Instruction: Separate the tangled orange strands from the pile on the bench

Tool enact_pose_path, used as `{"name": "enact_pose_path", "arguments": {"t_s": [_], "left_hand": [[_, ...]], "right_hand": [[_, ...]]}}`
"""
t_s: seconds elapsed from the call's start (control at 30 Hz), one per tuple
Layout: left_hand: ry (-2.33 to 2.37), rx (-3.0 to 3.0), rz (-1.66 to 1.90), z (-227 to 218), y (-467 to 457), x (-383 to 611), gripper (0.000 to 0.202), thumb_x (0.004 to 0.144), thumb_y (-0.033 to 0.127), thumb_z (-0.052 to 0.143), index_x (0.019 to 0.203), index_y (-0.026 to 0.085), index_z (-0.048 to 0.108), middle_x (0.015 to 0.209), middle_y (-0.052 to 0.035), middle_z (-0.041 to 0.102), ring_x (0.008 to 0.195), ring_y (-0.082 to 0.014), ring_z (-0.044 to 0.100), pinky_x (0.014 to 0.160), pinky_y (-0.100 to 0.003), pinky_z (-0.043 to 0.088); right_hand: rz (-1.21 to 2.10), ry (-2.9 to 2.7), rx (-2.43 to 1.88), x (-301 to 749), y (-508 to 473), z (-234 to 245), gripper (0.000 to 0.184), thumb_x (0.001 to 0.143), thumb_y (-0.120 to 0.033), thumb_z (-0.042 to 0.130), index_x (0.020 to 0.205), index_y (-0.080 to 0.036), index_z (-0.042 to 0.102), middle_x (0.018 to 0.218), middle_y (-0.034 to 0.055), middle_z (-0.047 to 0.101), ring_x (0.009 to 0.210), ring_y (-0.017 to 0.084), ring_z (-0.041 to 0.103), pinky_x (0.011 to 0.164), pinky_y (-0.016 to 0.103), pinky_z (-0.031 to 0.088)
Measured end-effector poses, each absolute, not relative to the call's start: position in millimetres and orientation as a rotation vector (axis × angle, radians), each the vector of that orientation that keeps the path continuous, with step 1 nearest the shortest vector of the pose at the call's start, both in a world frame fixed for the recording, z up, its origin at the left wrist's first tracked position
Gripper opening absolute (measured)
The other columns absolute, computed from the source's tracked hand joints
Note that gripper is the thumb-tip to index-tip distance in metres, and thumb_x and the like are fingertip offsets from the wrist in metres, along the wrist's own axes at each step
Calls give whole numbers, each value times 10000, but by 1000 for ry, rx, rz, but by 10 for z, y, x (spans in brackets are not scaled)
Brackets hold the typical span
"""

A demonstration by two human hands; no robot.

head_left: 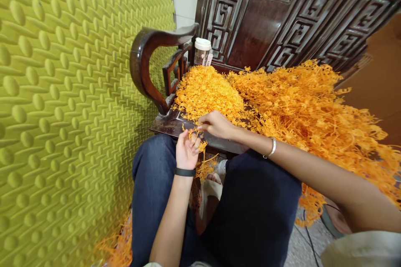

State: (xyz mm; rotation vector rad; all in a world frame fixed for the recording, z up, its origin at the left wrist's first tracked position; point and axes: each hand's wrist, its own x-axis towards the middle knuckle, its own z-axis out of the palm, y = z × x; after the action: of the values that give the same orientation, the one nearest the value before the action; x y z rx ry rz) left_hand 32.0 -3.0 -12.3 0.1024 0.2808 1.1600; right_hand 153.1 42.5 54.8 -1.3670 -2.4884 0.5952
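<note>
My left hand [187,152], palm up with curled fingers and a dark band at the wrist, holds a thin orange branching plastic piece [203,147]. Part of it dangles below the fingers. My right hand [216,124] reaches in from the right, its thumb and forefinger pinched at the piece's upper end. Just beyond the hands, a heap of small orange plastic bits [209,91] lies on the dark wooden seat [166,124]. A much larger mound of tangled orange plastic branches [300,108] spreads to the right, past my right forearm.
A lidded cup [203,50] stands behind the small heap, beside the curved wooden armrest [140,58]. The carved chair back [257,29] rises behind. A yellow-green bumpy wall [62,112] runs along the left. More orange strands [120,242] lie low on the left; cables [308,233] cross the floor.
</note>
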Motion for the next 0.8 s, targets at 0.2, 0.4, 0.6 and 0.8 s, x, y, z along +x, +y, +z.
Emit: {"name": "enact_pose_path", "arguments": {"t_s": [0.2,0.4,0.6,0.8], "left_hand": [[357,18,1075,-241,-66,225,322,860,312,351,643,136,510,351,90,170,265,-44,170,271,-156,125],[331,132,1096,-238,-131,287,290,861,295,343,700,134,523,380,66,284,302,-58,293,305,-148,193],[260,155,1131,-231,-137,298,319,864,358,329,712,148,515,401,56,311,314,-66,318,308,-164,176],[213,132,1167,-228,-145,237,407,875,413,274,622,159,466,338,75,210,260,-58,210,309,-184,116]], "right_hand": [[151,-1944,-1541,1963,791,857,119,728,-101,489,661,-123,585,616,22,561,581,102,471,580,221,346],[-129,-1725,-1518,2563,1020,984,191,787,-206,451,902,-140,589,847,88,584,698,171,510,707,331,412],[37,-2006,-1511,2373,1058,676,399,762,-257,517,1136,-121,490,1113,154,477,915,225,521,837,390,416],[219,-2118,-1400,2304,939,721,286,748,-247,538,1014,-143,550,1174,136,455,1046,234,469,870,405,395]]}}
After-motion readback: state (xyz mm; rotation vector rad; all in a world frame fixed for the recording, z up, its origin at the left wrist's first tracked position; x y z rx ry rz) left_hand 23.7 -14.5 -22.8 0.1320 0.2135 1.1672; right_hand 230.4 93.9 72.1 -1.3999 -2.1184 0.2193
